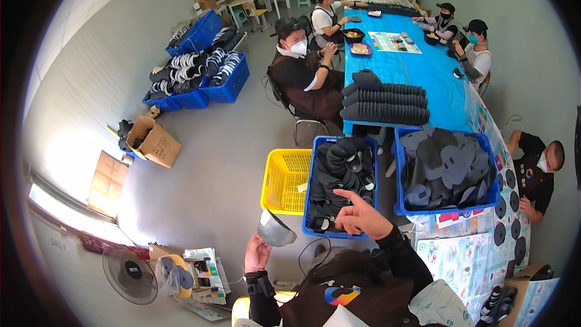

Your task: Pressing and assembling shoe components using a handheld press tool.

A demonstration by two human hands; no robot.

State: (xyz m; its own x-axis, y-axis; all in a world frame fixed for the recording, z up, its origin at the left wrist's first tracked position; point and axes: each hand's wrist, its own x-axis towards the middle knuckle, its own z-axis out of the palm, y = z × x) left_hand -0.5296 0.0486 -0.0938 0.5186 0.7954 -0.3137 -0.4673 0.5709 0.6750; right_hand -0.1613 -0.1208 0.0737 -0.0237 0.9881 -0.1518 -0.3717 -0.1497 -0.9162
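Observation:
My left hand [258, 254] is closed on the edge of a curved, shiny dark grey piece [276, 232], visor-like in shape, held up off the floor. My right hand [363, 216] has its index finger stretched out and the fingers apart, with nothing visible in it. It hovers over the near right part of a blue crate [376, 163] filled with dark curved pieces [336, 166]. Left of that crate stands a yellow basket [264, 191] with a small pale item inside. Another blue crate [448, 211], to the right, is heaped with flat grey rounded pieces [454, 163].
A blue-covered table [433, 94] bears rows of stacked dark pieces [387, 102]. Several masked people sit along it, and another person [538, 169] is at the right. A fan [127, 271] and a cardboard box [158, 142] stand left, with loaded blue crates [227, 88] farther back.

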